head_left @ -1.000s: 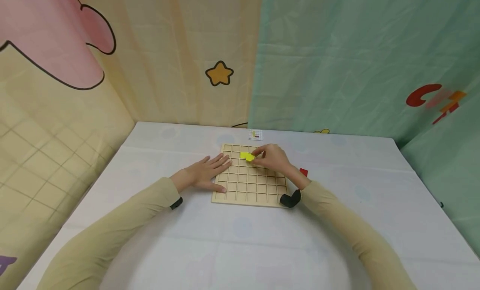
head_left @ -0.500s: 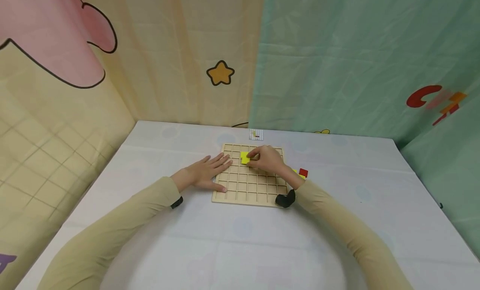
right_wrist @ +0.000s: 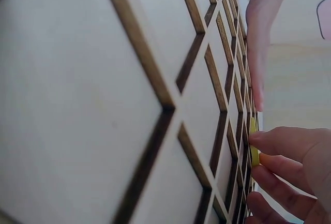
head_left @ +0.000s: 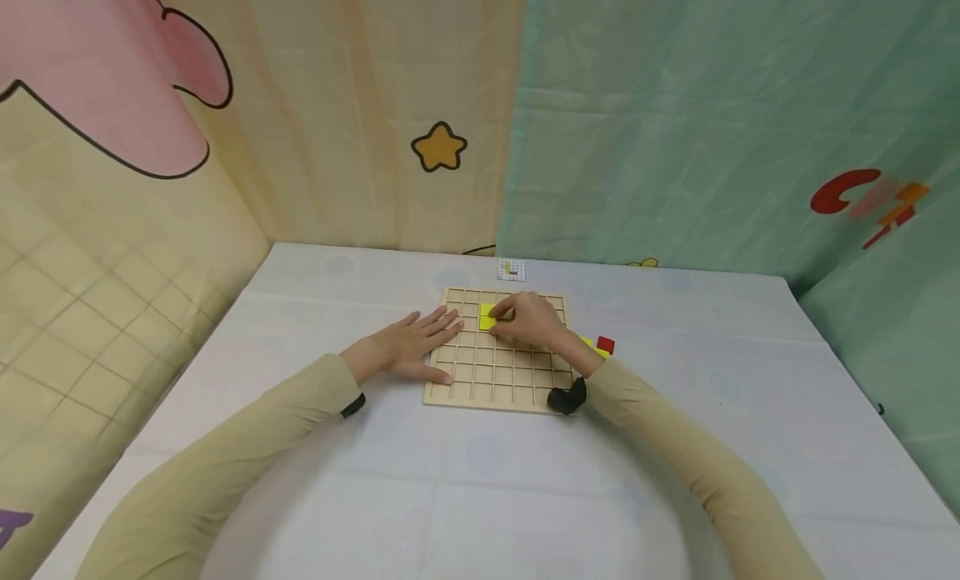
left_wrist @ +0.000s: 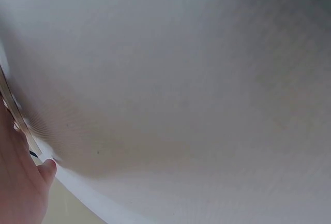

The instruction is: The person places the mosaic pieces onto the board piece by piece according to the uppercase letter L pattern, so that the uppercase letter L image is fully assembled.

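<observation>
- I am pinching the small flat yellow puzzle tile [head_left: 488, 316] with my right hand [head_left: 531, 320], fingertips [right_wrist: 274, 140] curled onto its edge, and I am pressing it down into a cell in the upper rows of the pale wooden grid board [head_left: 498, 388].
- I am judging the yellow puzzle tile to be light, thin and rigid, probably wood or hard plastic; it looks unlikely to bend or break, but its smooth painted face could slip under the pads.
- I am taking hold of it by its narrow edges, since the flat face offers nothing to grip once it sits between the raised ribs of the grid.
- I am resting my left hand [head_left: 409, 343] flat, fingers straight, on the left side of the wooden grid board, steadying it on the white tablecloth [head_left: 675, 447]; it is holding nothing.
- A red piece [head_left: 606, 345] and another yellow piece [head_left: 587, 342] are lying on the cloth just right of the board.
</observation>
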Motion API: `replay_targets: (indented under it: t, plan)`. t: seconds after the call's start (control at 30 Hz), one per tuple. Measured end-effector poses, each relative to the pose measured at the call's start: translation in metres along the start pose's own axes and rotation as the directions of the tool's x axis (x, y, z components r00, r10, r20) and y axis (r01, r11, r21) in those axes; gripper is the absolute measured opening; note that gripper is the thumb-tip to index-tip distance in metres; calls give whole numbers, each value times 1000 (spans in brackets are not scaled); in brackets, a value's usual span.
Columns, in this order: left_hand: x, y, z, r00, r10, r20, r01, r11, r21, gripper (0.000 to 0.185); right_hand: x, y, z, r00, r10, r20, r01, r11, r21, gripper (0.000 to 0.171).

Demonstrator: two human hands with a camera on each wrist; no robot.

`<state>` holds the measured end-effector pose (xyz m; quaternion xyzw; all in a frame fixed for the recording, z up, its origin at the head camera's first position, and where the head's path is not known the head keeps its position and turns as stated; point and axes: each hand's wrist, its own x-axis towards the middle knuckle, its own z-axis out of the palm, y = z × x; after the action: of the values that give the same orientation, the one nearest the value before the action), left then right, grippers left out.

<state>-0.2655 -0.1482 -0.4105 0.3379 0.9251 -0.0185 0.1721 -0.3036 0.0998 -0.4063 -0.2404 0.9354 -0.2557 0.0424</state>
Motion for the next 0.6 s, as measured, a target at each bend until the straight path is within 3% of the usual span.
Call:
replay_targets:
  t: [0.33,0.6]
  plan:
    - [-3,4,-5,1000,13,-10,-13,1000,-3,98,1,-1,-2,999,3,41,-2,1000,-25,32]
    - [-4,5,-6,1000,12,-7,-12,1000,-8,98,-9,-1,-11,1000,13,-10,-13,1000,7,29]
